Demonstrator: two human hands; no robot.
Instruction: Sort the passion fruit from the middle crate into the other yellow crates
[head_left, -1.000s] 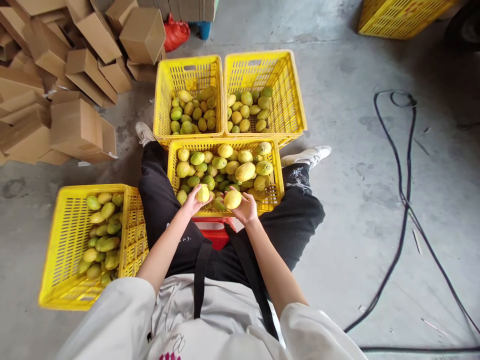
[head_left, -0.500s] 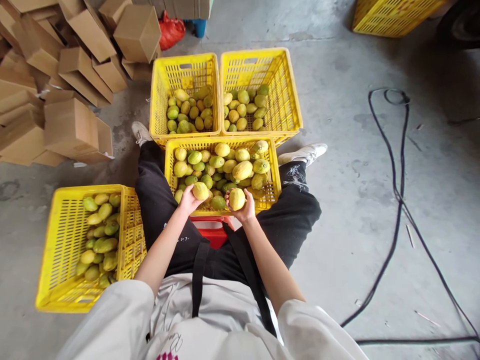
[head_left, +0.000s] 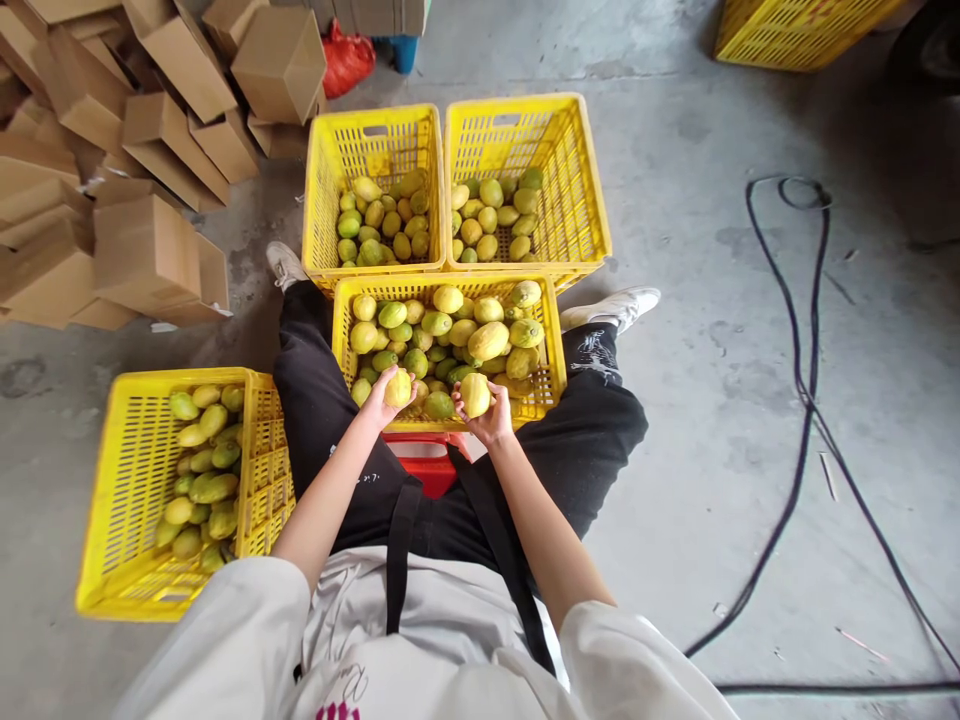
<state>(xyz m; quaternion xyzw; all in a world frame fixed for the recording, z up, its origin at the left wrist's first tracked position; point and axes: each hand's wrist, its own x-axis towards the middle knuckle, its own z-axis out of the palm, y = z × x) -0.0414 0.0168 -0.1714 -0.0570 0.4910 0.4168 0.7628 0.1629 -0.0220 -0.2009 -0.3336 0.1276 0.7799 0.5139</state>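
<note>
Farther beyond the grips stood two deep, slatted yellow plastic crates (head_left: 375,150); just beyond and beneath them, a shallower-looking yellow plastic crate (head_left: 556,350) full of green-yellow oval fruit (head_left: 488,341). Over its near edge, the left hand (head_left: 379,402) was closed on a small pale-yellow fruit (head_left: 398,388); the right hand (head_left: 493,418), apart from it, clasped a rounded yellow fruit (head_left: 475,395).

Our left grip (head_left: 381,402) hides the palm side of one yellow fruit (head_left: 398,388), our right grip (head_left: 491,415) that of a second fruit (head_left: 475,395). Left beyond them, the view's edge cuts off cardboard boxes (head_left: 146,250); nearer us, the shirt lettering (head_left: 351,688) is unreadable.
</note>
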